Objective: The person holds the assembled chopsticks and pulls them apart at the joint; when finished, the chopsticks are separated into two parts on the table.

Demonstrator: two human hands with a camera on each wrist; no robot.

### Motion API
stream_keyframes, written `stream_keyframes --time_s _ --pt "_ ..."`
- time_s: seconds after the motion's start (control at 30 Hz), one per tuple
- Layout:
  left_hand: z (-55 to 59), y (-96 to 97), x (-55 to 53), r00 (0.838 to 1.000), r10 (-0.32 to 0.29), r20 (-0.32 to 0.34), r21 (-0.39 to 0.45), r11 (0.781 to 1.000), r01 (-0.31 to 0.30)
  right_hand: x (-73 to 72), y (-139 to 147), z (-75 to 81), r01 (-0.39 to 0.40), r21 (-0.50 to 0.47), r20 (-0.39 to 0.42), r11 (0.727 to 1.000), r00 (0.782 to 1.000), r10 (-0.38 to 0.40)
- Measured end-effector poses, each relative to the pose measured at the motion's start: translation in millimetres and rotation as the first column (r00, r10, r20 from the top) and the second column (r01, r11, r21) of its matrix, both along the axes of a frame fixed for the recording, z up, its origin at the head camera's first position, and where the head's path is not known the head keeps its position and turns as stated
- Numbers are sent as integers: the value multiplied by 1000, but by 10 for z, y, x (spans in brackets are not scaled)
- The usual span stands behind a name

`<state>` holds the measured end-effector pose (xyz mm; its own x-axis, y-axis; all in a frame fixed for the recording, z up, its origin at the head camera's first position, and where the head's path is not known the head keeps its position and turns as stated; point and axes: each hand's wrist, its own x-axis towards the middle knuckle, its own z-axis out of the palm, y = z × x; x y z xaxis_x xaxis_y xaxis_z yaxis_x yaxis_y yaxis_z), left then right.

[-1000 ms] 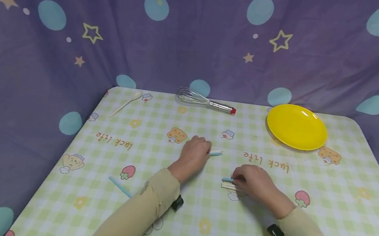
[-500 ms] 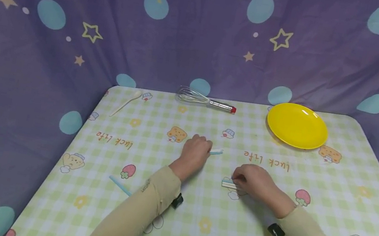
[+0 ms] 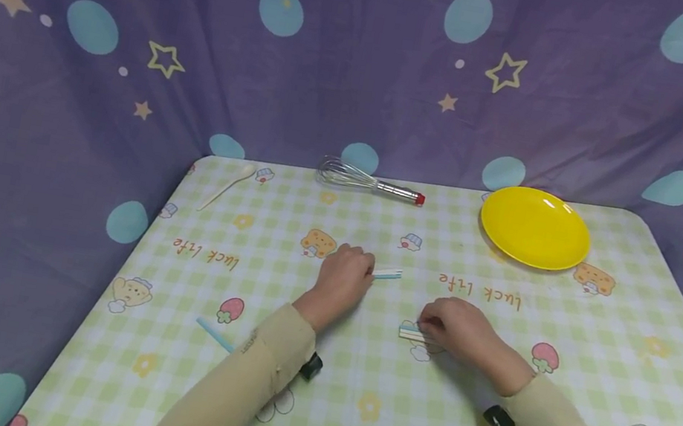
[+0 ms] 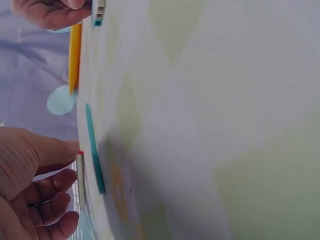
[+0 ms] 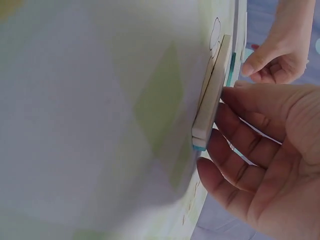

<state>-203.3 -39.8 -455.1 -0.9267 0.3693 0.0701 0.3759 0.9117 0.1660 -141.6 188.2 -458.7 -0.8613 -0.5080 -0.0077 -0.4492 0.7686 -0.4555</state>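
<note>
My left hand [image 3: 344, 279] hovers over the table beside a small white-and-blue pair of sticks [image 3: 388, 274]. In the left wrist view its thumb and loosely bent fingers hold nothing, with a teal stick [image 4: 95, 152] lying just past the fingertips. Cream sticks [image 5: 212, 95] lie side by side with a blue stick [image 5: 199, 147] at my right hand [image 3: 461, 329]. Its relaxed fingertips come right up against that bundle's side in the right wrist view. The head view shows this hand covering the bundle's right end.
Another blue stick [image 3: 215, 334] lies partly behind my left forearm. Along the back of the table are a cream spoon [image 3: 229, 187], a whisk [image 3: 370, 183] with a red tip and a yellow plate [image 3: 535, 229]. A purple curtain [image 3: 335, 91] hangs behind.
My left hand has drawn slightly left, showing more of its sticks. Under my right hand the blue stick, earlier a little apart, now lies against the cream ones.
</note>
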Motion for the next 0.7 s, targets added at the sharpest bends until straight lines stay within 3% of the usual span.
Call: stream_keyframes --time_s 0.17,0.3,0.5,0.7 --pt "39 -180 93 1000 16 -21 95 995 -14 11 -30 26 17 5 0 1000 1000 -17" --pt "71 -300 166 999 23 31 167 986 -27 31 -68 66 14 1 -26 1000 1000 -14" --pt "153 -411 283 986 -45 158 267 964 1 52 -144 109 -38 -28 -83 999 996 36" --pt "181 -564 408 976 -102 192 256 965 51 68 -266 150 -61 -31 -71 998 996 59"
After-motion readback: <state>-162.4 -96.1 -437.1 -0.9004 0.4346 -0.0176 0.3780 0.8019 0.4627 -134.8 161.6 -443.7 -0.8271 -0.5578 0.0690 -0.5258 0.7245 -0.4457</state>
